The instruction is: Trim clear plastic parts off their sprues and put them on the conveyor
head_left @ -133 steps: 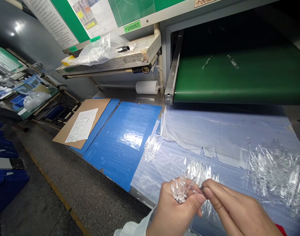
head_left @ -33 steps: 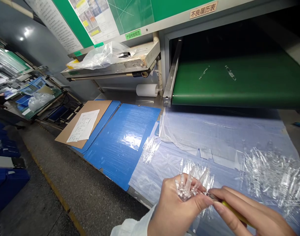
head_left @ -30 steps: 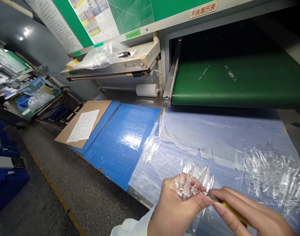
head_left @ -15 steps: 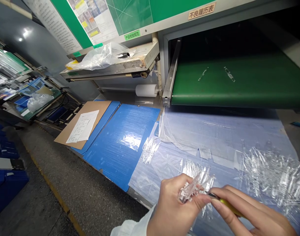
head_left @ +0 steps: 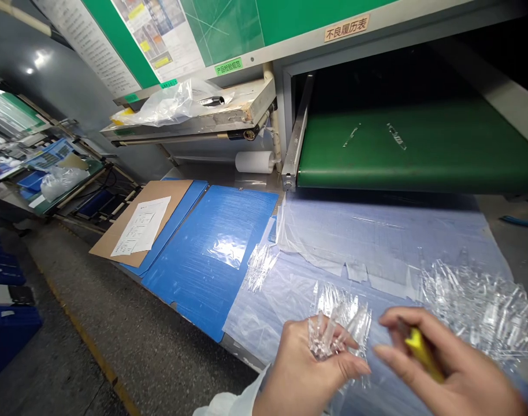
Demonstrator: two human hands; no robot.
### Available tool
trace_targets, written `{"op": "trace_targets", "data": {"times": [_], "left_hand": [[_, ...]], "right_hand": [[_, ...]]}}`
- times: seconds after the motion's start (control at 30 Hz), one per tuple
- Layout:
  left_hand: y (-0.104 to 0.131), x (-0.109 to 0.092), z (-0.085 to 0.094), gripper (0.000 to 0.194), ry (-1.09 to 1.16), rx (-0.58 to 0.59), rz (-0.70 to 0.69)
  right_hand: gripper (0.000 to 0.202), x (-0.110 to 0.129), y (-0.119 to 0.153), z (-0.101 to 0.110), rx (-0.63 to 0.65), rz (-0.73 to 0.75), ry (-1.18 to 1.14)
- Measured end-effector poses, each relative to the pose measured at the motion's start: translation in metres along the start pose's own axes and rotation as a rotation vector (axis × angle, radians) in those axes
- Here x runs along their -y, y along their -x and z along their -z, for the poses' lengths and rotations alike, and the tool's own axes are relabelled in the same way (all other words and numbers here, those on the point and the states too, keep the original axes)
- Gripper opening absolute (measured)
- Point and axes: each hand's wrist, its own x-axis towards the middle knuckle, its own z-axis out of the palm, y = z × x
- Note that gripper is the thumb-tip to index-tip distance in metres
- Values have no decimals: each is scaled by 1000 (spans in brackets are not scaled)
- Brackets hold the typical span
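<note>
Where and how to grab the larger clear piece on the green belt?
Likely best: pinch the larger clear piece across its narrow width, near mid-length, from above and over the front edge of the green belt. It's long, thin, lying slantwise; that side is open.

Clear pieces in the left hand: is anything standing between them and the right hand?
Only the left hand's own thumb and fingertips, reaching past the clear pieces toward the right hand. No other object is visible in the gap.
</note>
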Motion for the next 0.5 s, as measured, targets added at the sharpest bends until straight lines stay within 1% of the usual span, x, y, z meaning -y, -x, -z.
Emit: {"op": "trace_targets", "data": {"times": [0.03, 0.1, 0.17, 0.2, 0.27, 0.33, 0.4, 0.43, 0.5], "left_hand": [[-1, 2, 0, 25, 3, 2, -2], [-3, 6, -1, 27, -5, -28, 9], [-6, 13, 0, 29, -10, -36, 17], [-9, 17, 2, 30, -2, -13, 10], [-17, 25, 6, 31, 49, 38, -24], [-28, 34, 13, 32, 189, 14, -32], [-37, 41, 21, 32, 377, -21, 6], [-41, 43, 24, 31, 446, -17, 34], [-45, 44, 28, 30, 526, 27, 89]], "right_hand": [[25, 7, 0, -5, 43, 9, 6], [25, 14, -4, -11, 82, -8, -20], [25, 14, -12, -13, 138, -71, -111], [26, 12, -16, -14, 188, -97, -171], [32, 4, -27, -17, 284, -137, -244], [34, -8, -36, -22, 284, -188, -212], [33, -21, -44, -30, 268, -238, -150], [33, -28, -47, -35, 280, -253, -125], [32, -38, -50, -44, 322, -267, -82]]}}
